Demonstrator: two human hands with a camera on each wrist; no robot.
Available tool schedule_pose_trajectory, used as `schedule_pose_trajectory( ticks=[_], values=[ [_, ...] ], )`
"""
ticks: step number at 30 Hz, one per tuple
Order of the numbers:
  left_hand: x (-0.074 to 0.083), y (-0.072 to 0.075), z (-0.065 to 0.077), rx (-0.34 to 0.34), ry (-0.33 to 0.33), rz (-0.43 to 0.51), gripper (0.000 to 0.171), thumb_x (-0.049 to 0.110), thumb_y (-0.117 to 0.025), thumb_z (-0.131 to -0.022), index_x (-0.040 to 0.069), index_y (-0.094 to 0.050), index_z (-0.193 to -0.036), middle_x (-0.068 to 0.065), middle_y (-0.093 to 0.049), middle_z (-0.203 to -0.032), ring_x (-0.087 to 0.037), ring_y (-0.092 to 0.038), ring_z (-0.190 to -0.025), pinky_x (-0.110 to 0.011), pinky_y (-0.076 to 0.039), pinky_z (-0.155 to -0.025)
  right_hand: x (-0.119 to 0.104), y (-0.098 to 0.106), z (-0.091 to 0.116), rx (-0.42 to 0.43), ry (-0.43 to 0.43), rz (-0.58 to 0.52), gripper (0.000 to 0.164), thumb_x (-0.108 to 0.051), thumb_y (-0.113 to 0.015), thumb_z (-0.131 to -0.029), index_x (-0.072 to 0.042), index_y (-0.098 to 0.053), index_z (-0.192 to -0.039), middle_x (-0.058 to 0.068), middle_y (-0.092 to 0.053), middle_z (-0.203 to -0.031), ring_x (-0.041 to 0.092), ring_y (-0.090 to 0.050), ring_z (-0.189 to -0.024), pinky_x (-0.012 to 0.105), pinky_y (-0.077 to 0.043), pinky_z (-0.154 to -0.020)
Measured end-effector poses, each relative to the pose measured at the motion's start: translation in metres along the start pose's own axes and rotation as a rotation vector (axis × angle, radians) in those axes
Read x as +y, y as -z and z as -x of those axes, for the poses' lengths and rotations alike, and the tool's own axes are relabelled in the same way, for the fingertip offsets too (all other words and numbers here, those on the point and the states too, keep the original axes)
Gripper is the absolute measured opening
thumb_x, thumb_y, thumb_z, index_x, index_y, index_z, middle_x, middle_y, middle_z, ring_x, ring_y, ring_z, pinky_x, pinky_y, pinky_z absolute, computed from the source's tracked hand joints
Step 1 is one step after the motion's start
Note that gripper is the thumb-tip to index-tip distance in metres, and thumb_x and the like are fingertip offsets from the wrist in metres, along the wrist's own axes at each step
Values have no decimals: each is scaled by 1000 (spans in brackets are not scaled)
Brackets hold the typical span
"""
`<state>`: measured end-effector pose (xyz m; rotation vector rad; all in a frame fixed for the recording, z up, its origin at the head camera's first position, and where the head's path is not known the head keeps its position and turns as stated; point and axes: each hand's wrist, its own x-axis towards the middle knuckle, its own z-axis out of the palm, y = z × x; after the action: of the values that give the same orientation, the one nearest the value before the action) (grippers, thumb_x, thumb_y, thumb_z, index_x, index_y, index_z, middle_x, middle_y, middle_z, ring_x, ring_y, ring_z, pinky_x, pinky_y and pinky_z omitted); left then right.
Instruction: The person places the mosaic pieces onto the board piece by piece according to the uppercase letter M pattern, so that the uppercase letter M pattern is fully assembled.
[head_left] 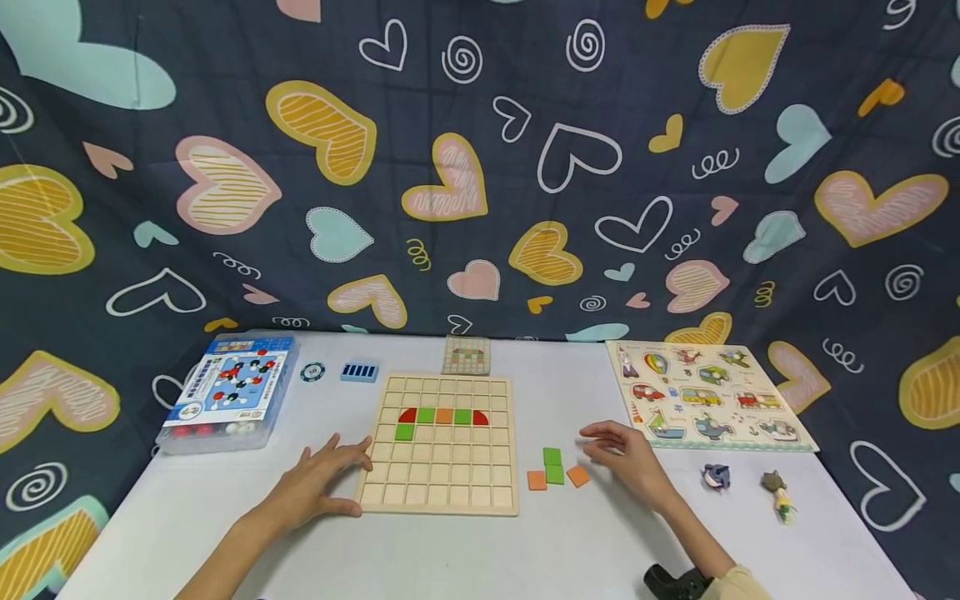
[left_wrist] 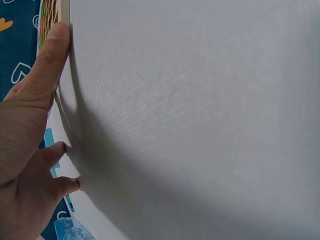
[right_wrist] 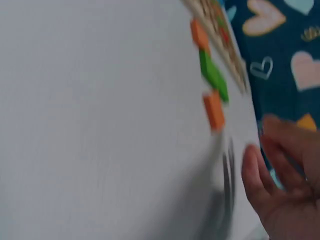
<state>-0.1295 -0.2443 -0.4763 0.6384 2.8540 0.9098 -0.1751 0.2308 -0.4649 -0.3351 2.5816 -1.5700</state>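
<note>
A wooden grid board (head_left: pixel 438 475) lies mid-table, with two red rounded pieces, several green squares and one orange square (head_left: pixel 445 416) set in its upper cells. My left hand (head_left: pixel 318 482) rests at the board's left edge, its thumb and forefinger touching the rim with the fingers spread. Off the board's right side lie two green squares (head_left: pixel 553 473) and two orange squares (head_left: pixel 577 476). Just right of these loose squares hovers my right hand (head_left: pixel 628 461), fingers loosely bent and nothing between them. In the right wrist view the right hand (right_wrist: pixel 285 175) is blurred.
Behind the board leans a small pattern card (head_left: pixel 467 357). A boxed molecule set (head_left: pixel 225 392), a round disc (head_left: pixel 312 372) and a blue slotted block (head_left: pixel 360 372) are at left. On the right are a vehicle puzzle board (head_left: pixel 705 396) and two small figures (head_left: pixel 716 477).
</note>
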Motion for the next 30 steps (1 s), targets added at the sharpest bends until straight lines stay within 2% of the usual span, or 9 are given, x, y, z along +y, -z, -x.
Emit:
schedule_pose_trajectory(
  ticks=[6,9,13,17,22,26,30],
  values=[
    [0,0,0,5,-1,1,48,42,-80,-66,30,-58,-108,-9,-46,-144,-55,-29,-132,-82,-12,-94,14,20,7,-249,28,35,32,-5,-70,-86,3,-62,-116,18,-65,-113,15,-63,-92,22,-53,-79],
    [-1,0,0,0,3,2,48,42,-80,-66,30,-58,-107,-9,-46,-145,-55,-28,-132,-81,-12,-94,18,20,7,-304,54,28,36,-5,-72,-83,2,-62,-117,18,-65,-113,11,-62,-89,22,-54,-75],
    [-2,-1,0,-2,2,8,48,43,-80,-66,31,-58,-107,-9,-46,-145,-55,-28,-132,-82,-12,-94,20,14,5,-314,107,29,32,-2,-72,-83,2,-64,-114,16,-67,-107,8,-59,-80,20,-53,-69],
    [-1,-1,1,-3,0,19,48,43,-80,-66,31,-58,-107,-10,-46,-145,-56,-27,-132,-82,-12,-93,19,10,4,-281,104,38,27,-1,-71,-83,1,-66,-110,13,-68,-102,6,-57,-75,19,-52,-65],
    [1,1,1,5,-4,14,48,42,-80,-66,30,-58,-107,-10,-46,-145,-56,-28,-131,-82,-12,-93,21,7,7,-209,99,-51,27,-1,-70,-84,6,-64,-110,19,-67,-100,8,-61,-76,19,-54,-67],
    [1,3,0,14,-7,11,47,42,-80,-66,30,-58,-107,-11,-46,-144,-57,-29,-131,-82,-13,-93,22,-2,11,-94,110,-129,29,4,-69,-83,12,-61,-110,28,-66,-101,9,-66,-79,19,-55,-70],
    [1,2,1,15,-8,16,47,42,-80,-66,30,-59,-107,-11,-46,-144,-57,-29,-130,-83,-13,-92,18,-15,12,55,21,-165,29,8,-71,-80,14,-62,-107,28,-66,-104,9,-67,-81,18,-55,-72]
  ],
)
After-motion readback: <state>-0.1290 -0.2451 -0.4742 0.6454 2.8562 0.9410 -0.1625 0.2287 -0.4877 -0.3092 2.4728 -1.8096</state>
